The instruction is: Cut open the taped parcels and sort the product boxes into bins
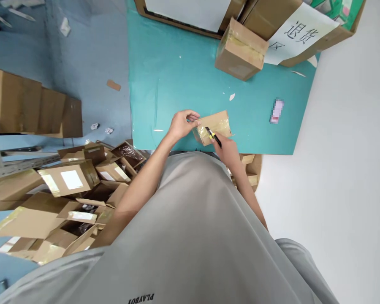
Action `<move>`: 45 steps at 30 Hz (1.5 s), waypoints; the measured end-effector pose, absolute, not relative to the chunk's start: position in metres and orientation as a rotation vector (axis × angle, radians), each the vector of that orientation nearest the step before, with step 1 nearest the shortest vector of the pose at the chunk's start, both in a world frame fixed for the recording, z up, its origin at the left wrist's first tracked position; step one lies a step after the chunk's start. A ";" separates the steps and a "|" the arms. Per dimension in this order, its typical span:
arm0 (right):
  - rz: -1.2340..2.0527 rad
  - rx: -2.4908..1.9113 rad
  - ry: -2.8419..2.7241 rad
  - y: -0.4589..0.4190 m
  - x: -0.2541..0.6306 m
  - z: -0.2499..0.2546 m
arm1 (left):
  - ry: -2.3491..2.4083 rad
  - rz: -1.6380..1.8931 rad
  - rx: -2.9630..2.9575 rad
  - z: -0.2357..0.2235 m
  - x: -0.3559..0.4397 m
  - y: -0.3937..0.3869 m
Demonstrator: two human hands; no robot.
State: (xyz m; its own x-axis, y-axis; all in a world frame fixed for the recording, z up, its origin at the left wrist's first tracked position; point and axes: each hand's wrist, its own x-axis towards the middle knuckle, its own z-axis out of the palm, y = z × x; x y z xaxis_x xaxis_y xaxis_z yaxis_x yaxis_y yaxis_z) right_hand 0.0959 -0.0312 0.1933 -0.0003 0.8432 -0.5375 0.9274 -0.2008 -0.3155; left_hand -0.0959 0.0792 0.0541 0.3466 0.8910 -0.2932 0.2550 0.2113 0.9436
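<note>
Grey shirt (190,236) hides right hand (227,148) wrist; cutter (213,136) blade unclear.

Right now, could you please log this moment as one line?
left hand: steadies taped box | right hand: holds cutter on box | surface: teal table

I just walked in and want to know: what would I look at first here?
First, the small taped brown cardboard box at the near edge of the teal table, steadied by the left hand while the right hand holds a yellow-and-black cutter against it. Next, the big heap of opened brown cardboard boxes on the blue floor at the left. A white paper sign lies on a carton at the table's far end.
</note>
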 end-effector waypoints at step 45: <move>-0.916 1.949 1.527 -0.023 0.022 0.225 | 1.257 0.569 1.306 0.054 -0.100 0.064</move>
